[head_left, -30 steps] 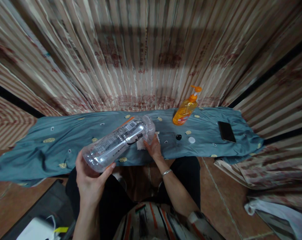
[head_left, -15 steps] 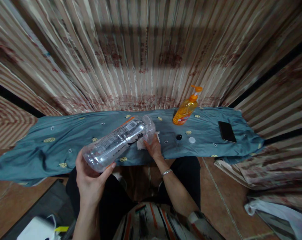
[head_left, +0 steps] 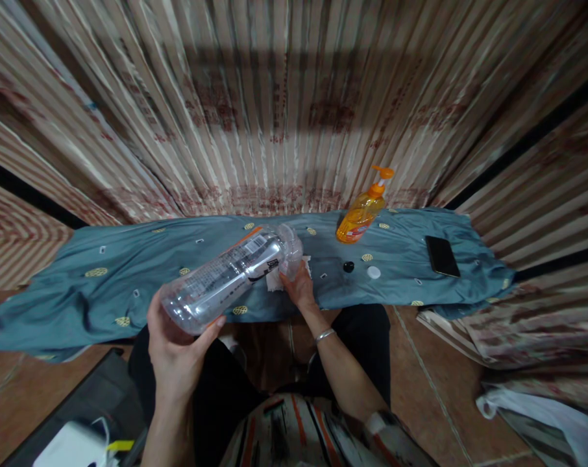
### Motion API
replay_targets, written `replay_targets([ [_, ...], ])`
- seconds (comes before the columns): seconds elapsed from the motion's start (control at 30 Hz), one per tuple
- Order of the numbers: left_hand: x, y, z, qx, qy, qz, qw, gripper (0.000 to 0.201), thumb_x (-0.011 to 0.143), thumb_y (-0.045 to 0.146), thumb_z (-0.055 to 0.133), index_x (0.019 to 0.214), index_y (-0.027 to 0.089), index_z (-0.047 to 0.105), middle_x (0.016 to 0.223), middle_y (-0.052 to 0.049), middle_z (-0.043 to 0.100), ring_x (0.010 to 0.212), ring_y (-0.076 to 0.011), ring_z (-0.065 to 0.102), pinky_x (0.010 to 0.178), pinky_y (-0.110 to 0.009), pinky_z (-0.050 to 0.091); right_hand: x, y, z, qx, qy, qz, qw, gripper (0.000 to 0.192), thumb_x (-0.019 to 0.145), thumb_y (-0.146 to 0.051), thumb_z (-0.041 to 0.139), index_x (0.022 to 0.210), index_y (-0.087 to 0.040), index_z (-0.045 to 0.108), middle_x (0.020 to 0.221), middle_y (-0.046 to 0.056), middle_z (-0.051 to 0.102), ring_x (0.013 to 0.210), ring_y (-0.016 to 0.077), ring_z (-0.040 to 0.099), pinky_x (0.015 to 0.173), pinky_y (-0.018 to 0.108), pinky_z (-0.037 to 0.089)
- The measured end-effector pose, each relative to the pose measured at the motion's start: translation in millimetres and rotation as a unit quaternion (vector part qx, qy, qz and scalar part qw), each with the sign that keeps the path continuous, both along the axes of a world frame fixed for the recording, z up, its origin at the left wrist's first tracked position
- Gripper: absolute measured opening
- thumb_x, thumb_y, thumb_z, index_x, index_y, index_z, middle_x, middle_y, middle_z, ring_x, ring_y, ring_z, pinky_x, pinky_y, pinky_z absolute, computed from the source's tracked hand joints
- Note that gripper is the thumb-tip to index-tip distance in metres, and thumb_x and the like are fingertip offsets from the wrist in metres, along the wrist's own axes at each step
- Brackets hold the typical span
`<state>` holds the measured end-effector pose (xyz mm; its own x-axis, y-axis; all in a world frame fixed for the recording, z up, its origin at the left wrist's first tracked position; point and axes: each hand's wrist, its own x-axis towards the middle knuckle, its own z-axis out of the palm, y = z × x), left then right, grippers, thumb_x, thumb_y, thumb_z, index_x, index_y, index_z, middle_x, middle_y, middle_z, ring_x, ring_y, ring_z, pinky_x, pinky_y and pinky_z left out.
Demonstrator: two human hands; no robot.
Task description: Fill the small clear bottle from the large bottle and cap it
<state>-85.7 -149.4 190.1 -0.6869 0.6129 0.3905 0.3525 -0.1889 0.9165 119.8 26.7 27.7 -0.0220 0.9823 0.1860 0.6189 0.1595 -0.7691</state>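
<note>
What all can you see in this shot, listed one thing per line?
bottle: one, clear plastic, labelled, held on its side over the cloth
tissue: one, white, on the cloth under the bottle's neck
soap pump: one, orange, upright at the back of the cloth
phone: one, black, flat on the cloth at right
black cap: one, on the cloth
white cap: one, beside the black cap
cloth: one, blue-grey with yellow dots, spread over the bench
left hand: grips the bottle's base
right hand: at the bottle's neck, bracelet on the wrist
</note>
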Motion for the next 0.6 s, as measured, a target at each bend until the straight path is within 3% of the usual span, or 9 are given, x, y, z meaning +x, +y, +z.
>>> replay_targets([
  [0.33, -2.1, 0.5, -3.1, 0.003, 0.009, 0.002, 1.000, 0.100, 0.056, 0.054, 0.113, 0.144, 0.030, 0.072, 0.145, -0.011, 0.078, 0.136, -0.0347, 0.078, 0.124, -0.051, 0.062, -1.2, 0.5, -0.1, 0.008, 0.024, -0.009, 1.000, 0.068, 0.099, -0.027, 0.083, 0.163, -0.013, 0.062, 0.133, 0.019, 0.081, 0.127, 0.0415, 0.080, 0.111, 0.063, 0.067],
  [0.6, -1.4, 0.8, -0.6, 0.008, 0.000, -0.001, 1.000, 0.099, 0.054, 0.045, 0.113, 0.143, 0.030, 0.073, 0.143, -0.010, 0.079, 0.130, -0.0318, 0.079, 0.114, -0.045, 0.068, -0.5, 1.6, -4.5, -0.006, 0.023, -0.002, 1.000, 0.065, 0.102, -0.029, 0.079, 0.162, -0.010, 0.061, 0.139, 0.022, 0.079, 0.135, 0.0427, 0.078, 0.114, 0.063, 0.065],
])
